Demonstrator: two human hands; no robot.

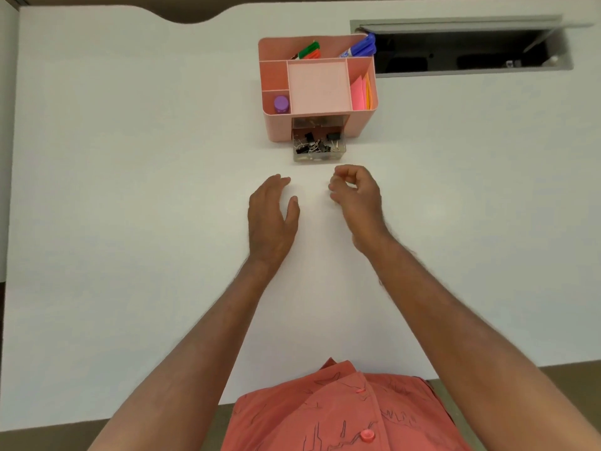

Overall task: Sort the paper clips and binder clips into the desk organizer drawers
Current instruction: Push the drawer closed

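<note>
Clips [317, 145] filled the open drawer [319, 155] at the organizer [317, 89], upper centre of frame. My left hand [271, 216] lay flat, empty; my right hand [356, 198] curled loosely, seemingly empty, near enough to close it.

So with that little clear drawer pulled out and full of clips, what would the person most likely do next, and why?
Probably push the clear drawer shut. It sticks out of the pink organizer with binder clips inside, no loose clips show on the desk, and both the left hand and right hand hover just in front of it, seemingly holding nothing.
</note>
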